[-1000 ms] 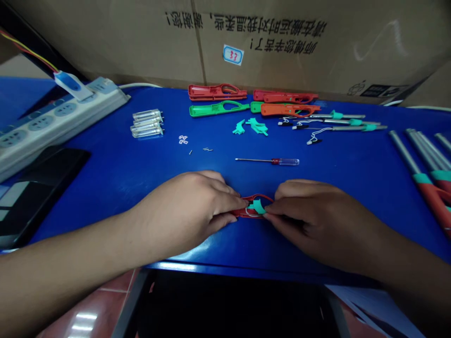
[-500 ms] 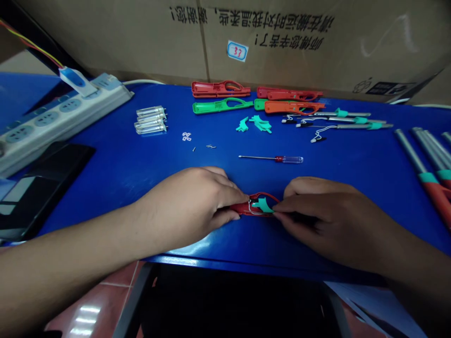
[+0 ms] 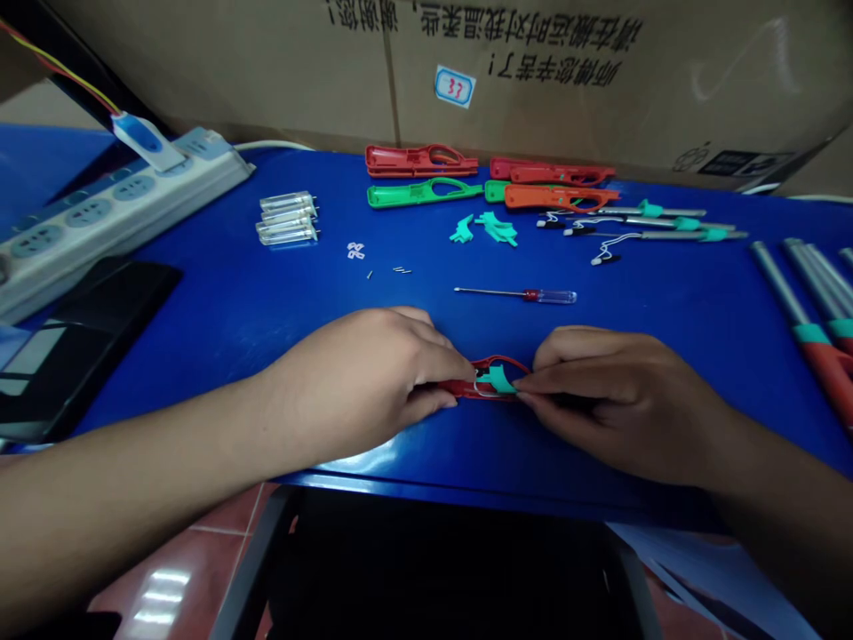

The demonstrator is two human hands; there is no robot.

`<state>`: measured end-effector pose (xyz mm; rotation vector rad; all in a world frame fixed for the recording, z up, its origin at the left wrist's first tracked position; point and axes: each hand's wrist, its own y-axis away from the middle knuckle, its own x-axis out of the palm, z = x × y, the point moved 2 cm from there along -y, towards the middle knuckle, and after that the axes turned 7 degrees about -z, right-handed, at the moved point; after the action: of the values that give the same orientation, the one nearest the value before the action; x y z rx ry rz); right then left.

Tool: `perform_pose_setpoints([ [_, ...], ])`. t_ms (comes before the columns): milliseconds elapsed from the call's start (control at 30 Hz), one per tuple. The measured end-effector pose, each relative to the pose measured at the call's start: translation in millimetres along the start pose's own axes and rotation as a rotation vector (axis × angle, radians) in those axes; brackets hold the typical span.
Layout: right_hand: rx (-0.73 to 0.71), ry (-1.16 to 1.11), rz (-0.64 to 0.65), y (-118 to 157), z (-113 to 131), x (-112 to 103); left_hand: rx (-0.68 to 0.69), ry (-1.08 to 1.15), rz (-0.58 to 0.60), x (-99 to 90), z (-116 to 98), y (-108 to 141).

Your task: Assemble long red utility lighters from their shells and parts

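Note:
On the blue table in front of me lies a red lighter casing half (image 3: 459, 388), its hollow side up. My left hand (image 3: 406, 364) is closed around its left part and hides much of it. My right hand (image 3: 593, 382) pinches the tip of a teal plastic trigger (image 3: 499, 380), which sits in the casing near the loop-shaped handle opening. A white wire (image 3: 481, 391) runs inside the casing beside the trigger. Just beyond my hands rests a screwdriver (image 3: 516, 295) with a clear and red handle.
Farther back are red casing halves (image 3: 419, 162), a green one (image 3: 423, 193), loose teal triggers (image 3: 497, 228), clear fuel tanks (image 3: 288, 220), small screws (image 3: 402, 270) and metal tubes with wires (image 3: 693, 236). A power strip (image 3: 126, 196) and black phone-like object (image 3: 86, 347) lie left; assembled lighters (image 3: 809, 333) lie right.
The teal trigger has shifted slightly left, deeper into the casing, with my right fingers still at its tip. My left hand keeps its hold. The whole view has tilted a little.

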<state>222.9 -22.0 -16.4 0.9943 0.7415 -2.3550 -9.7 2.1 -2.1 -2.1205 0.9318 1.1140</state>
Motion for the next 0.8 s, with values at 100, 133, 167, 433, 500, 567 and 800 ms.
perform_pose_setpoints([
  [100,-0.016,-0.005,0.003,0.0,-0.4,0.4,-0.003,-0.01,-0.007,0.1,-0.1,0.4],
  [133,-0.023,-0.008,0.006,-0.1,-0.7,0.5,-0.005,-0.011,-0.008,0.3,0.1,0.7],
  [167,-0.028,-0.014,0.006,-0.2,-1.2,0.4,-0.007,-0.01,-0.01,0.4,0.3,1.0],
  [433,0.023,-0.102,0.003,-4.1,-3.5,-2.2,0.017,-0.004,0.005,1.3,0.4,-0.2],
  [500,0.037,-0.094,0.012,-4.7,-3.5,-2.5,0.008,-0.003,0.015,1.0,0.7,-0.5],
  [567,0.05,-0.083,0.019,-4.7,-3.6,-2.5,-0.002,0.001,0.022,0.4,1.1,-0.2],
  [800,0.007,-0.064,-0.004,-4.2,-0.8,-1.5,0.052,-0.031,0.011,0.1,0.0,2.4],
])
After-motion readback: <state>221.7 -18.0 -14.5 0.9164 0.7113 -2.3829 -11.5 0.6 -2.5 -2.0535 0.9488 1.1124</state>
